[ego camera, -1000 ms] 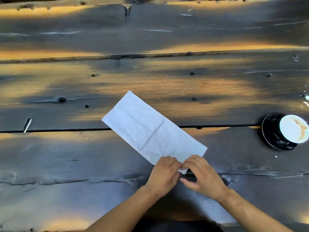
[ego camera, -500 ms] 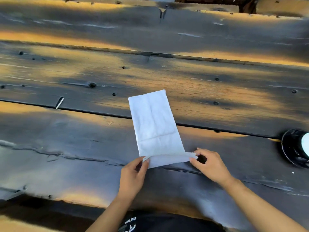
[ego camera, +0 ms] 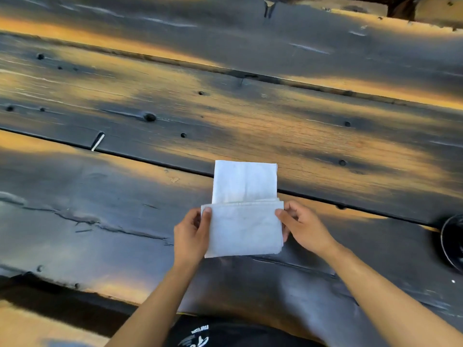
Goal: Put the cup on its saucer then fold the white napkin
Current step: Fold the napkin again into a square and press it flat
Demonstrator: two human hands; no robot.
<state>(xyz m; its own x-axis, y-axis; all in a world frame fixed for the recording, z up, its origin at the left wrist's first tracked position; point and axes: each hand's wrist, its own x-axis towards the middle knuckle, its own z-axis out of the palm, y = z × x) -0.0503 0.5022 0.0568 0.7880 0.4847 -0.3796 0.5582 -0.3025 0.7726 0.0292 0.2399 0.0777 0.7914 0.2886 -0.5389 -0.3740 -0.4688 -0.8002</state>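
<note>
White print noted on the dark garment (ego camera: 200, 334) at the bottom centre of the frame, seen upside down and blurred. Small lettering above a larger curved mark, none of it legible enough to read. No other text, label, number or sign found anywhere else in the frame.

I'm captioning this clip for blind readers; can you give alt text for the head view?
Two hands fold a white napkin on a dark plank table: left hand and right hand pinch its near flap's sides. A black saucer shows at the right edge.
</note>
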